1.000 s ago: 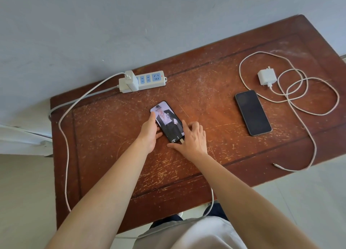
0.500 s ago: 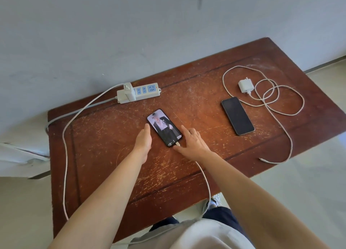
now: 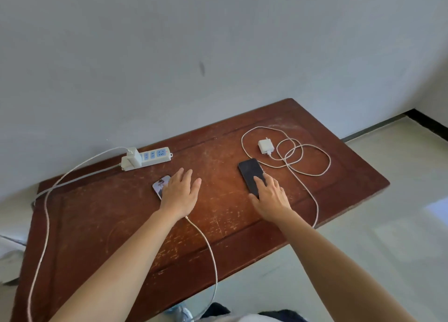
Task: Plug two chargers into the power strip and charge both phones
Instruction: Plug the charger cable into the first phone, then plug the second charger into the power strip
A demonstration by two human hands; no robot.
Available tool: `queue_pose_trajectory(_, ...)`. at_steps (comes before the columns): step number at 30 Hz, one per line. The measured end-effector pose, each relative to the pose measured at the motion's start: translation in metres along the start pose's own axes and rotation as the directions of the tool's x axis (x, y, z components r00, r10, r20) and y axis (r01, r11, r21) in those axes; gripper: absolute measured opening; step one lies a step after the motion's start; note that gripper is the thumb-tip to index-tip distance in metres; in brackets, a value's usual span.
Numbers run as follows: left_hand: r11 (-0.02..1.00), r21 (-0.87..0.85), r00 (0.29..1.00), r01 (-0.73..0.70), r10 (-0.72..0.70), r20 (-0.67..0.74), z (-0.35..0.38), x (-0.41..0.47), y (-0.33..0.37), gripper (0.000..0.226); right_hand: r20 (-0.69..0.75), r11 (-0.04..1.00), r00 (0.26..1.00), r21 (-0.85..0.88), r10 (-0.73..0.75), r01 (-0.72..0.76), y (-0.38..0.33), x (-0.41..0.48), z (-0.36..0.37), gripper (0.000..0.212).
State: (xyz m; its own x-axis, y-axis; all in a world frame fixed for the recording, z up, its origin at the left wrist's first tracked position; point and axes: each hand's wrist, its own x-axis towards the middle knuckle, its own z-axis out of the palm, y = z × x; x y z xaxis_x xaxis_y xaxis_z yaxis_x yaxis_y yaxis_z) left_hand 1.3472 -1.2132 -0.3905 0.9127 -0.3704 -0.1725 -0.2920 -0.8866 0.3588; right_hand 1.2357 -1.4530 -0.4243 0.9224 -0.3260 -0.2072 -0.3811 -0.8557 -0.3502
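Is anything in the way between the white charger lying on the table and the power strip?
Nothing visible blocks it. Only bare table lies between the loose charger and the power strip, whose blue sockets are free.

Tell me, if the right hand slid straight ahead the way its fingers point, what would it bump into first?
The right hand already has fingertips on the dark phone. Past the phone, the first thing in line looks like the white charger and its looped cable, though depth is hard to judge.

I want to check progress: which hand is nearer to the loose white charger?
Right. The right hand rests on the dark phone just below the loose white charger; the left hand is far left.
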Motion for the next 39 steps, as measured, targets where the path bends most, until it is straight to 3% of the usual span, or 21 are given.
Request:
queue_pose_trajectory(7, 0.995, 0.098, 0.991, 0.026, -0.038, 0.125, 0.051, 0.002, 0.11, 0.067, 0.074, 1.0, 0.997, -0.006, 0.012, -0.012, 0.119, 0.003, -0.046, 0.06)
queue_pose_trajectory(12, 0.992, 0.112, 0.988, 0.061, -0.076, 0.133, 0.066, 0.015, 0.145, 0.066, 0.109, 1.0, 0.994, 0.019, 0.008, -0.011, 0.141, 0.041, -0.062, 0.058)
queue_pose_trajectory(16, 0.977, 0.209, 0.98, 0.051, -0.089, 0.178, 0.077, 0.043, 0.132, 0.066, 0.102, 0.999, 0.994, 0.048, -0.029, 0.025, 0.126, 0.085, -0.057, 0.06)
queue_pose_trajectory(21, 0.943, 0.331, 0.974, 0.023, -0.096, 0.207, 0.099, 0.094, 0.096, 0.064, 0.04, 0.993, 0.997, 0.096, 0.062, -0.066, 0.097, 0.144, -0.039, 0.063)
queue_pose_trajectory(28, 0.943, 0.33, 0.955, -0.03, -0.07, 0.288, 0.126, 0.109, 0.063, 0.06, 0.022, 0.976, 0.976, -0.042, 0.215, -0.214, 0.076, 0.218, -0.012, 0.097)
queue_pose_trajectory(33, 0.957, 0.283, 0.939, -0.066, -0.037, 0.343, 0.11, 0.113, 0.055, 0.057, 0.003, 0.954, 0.955, 0.022, 0.298, -0.298, 0.072, 0.239, -0.015, 0.069)
queue_pose_trajectory(39, 0.95, 0.277, 0.965, 0.142, -0.196, 0.176, 0.068, 0.098, 0.038, 0.062, -0.077, 0.954, 0.996, 0.296, -0.034, 0.055, 0.032, 0.224, -0.045, 0.065)
